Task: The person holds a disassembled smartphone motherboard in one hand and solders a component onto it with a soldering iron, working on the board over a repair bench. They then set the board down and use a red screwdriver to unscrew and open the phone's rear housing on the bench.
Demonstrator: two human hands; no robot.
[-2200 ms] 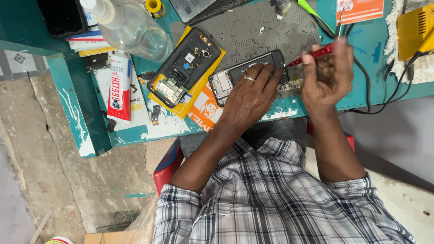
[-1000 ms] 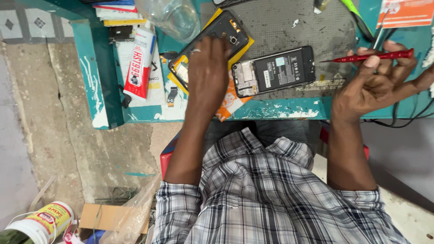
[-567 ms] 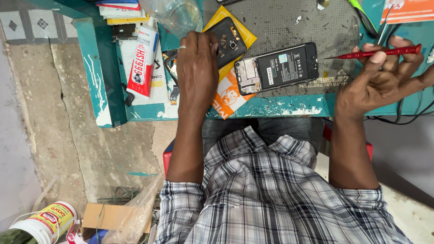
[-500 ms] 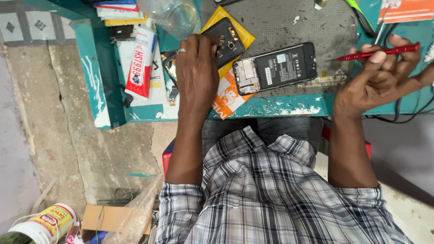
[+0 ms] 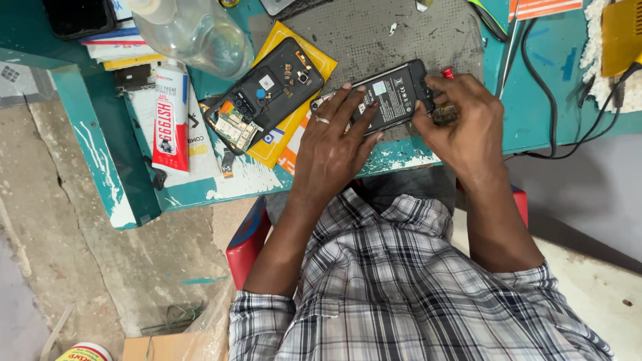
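An opened black phone (image 5: 391,97), back cover off and battery showing, is seen from above lying on a grey work mat (image 5: 374,37) near the front edge of a teal tabletop (image 5: 535,113). The phone is pinned by the left hand (image 5: 334,144), laid flat with fingers spread over its end at 9 o'clock; a ring is worn on one finger. The right hand (image 5: 461,124) is curled over the phone's end at 3 o'clock, fingers pinched around a red-handled screwdriver (image 5: 447,72), of which only the red tip is visible beside the knuckles.

At 10 o'clock from the phone, a second black phone shell (image 5: 267,90) with an exposed circuit board is set on a yellow packet (image 5: 294,117). Further toward 9 o'clock a white and red glue tube (image 5: 170,124) is laid lengthwise. A clear plastic bottle (image 5: 197,30) is placed at 11 o'clock. Black cables (image 5: 555,100) are trailed across the tabletop at 3 o'clock. A grey checked shirt (image 5: 401,287) fills the lower part of the view.
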